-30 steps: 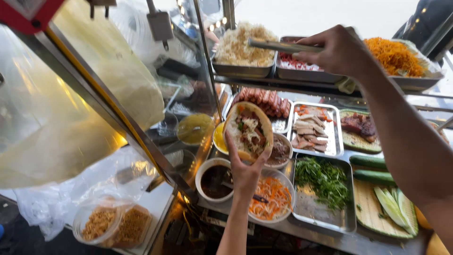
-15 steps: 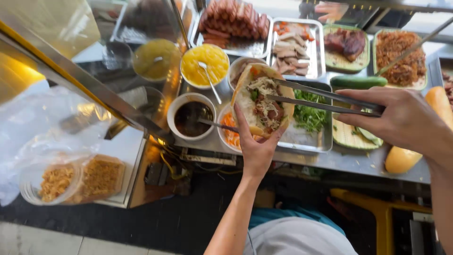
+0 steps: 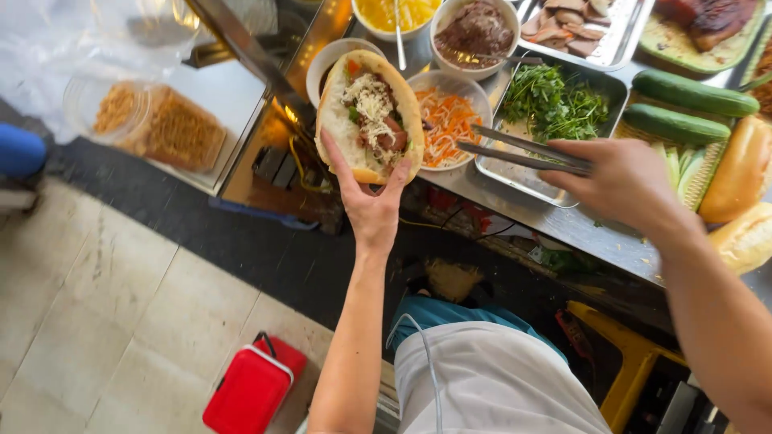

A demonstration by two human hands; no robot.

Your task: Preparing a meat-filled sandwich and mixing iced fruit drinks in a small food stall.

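Our left hand (image 3: 371, 210) cradles the split sandwich (image 3: 370, 114), already filled with meat and shreds; our right hand's (image 3: 623, 181) fingers pinch empty tongs (image 3: 523, 150) beside the pickled carrot bowl (image 3: 450, 120), herbs (image 3: 555, 100) not yet added.

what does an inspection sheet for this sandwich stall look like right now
surface: steel counter, crowded with trays and bowls
job's things: split baguette filled with meat and shreds; metal tongs
clutter: bowl of shredded carrot, tray of green herbs, cucumbers, plain bread rolls, tub of crumbs
hands: left hand cradles the baguette from below; right hand grips the tongs, tips over the carrot bowl
cables: yellow wires under the counter edge; white cord over the apron
surroundings: red box on the tiled floor, yellow stool
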